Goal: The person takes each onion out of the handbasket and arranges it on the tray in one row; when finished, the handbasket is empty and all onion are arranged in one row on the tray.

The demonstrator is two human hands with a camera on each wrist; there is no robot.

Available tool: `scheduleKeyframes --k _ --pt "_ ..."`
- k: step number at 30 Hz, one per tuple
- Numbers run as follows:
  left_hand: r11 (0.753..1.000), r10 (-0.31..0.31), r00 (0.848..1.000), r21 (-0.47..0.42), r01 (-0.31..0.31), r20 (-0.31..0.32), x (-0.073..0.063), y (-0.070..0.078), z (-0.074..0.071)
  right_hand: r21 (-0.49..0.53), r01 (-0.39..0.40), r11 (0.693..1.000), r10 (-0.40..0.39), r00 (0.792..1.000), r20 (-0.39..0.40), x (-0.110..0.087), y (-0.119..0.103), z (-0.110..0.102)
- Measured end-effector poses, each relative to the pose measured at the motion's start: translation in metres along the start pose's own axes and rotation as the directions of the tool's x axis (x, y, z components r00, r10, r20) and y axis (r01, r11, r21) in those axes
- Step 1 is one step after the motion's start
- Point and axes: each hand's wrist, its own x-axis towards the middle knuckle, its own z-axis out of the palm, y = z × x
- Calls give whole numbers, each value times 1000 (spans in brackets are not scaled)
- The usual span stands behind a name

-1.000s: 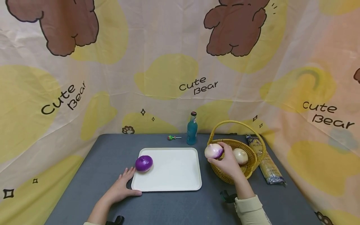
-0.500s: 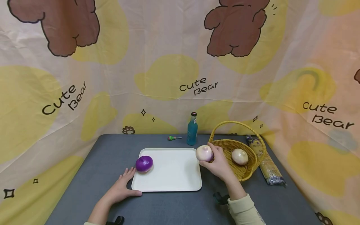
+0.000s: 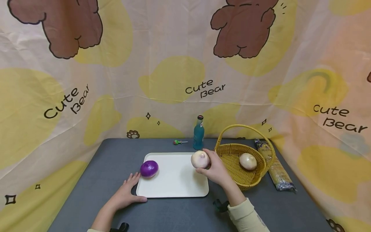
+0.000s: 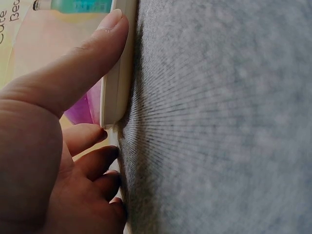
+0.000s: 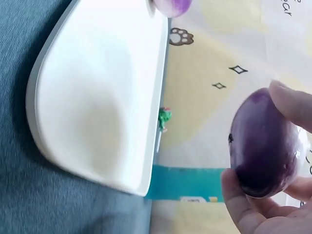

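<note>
Right hand [image 3: 215, 169] raised, the person pinches a purple-and-white turnip [image 3: 200, 159] between thumb and fingertips, its pale, nubbed end facing the head camera. From the right wrist I can see its other side, dark glossy purple with a small black mark. It is up off the white tray [image 3: 174, 180], over the right end, and a soft shadow lies on the tray below it.

Left hand [image 3: 123, 193] spread wide, the person steadies the tray's near left corner: the thumb lies against the near rim, the fingers reach along the left side, and nothing is gripped. Just beyond those fingertips a second turnip, bright purple on top [image 3: 149, 169], sits at the tray's left end.

Just right of the tray stands a yellow wicker basket [image 3: 230, 161] with a tall hooped handle, and a white, round vegetable [image 3: 248, 161] rests inside, toward the right. A long bag of pasta [image 3: 279, 174] lies slantwise along the basket's right side. Behind the tray a blue glass bottle [image 3: 198, 136] stands upright with its dark cap on, and to its left lies a lollipop [image 3: 180, 142], green and red, its white stick pointing at the bottle. All of it is on a grey table [image 3: 87, 196] before a printed "Cute Bear" cloth [image 3: 165, 77].
</note>
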Motion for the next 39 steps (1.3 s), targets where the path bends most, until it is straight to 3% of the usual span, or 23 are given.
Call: scheduleKeyframes --k 6,19,30,39 --pt "1000 -6 1000 -1 6 5 0 0 -1 16 8 1000 -8 1000 -19 4 -3 10" --pt "1000 -17 1000 9 17 11 0 -3 0 77 29 997 -32 999 31 10 -8 30" --pt "1000 -12 1000 -7 12 11 1 -3 1 75 -18 997 15 999 39 16 -12 43" --pt "1000 -15 1000 -5 15 13 3 -2 1 105 -4 994 -3 997 73 24 -13 59"
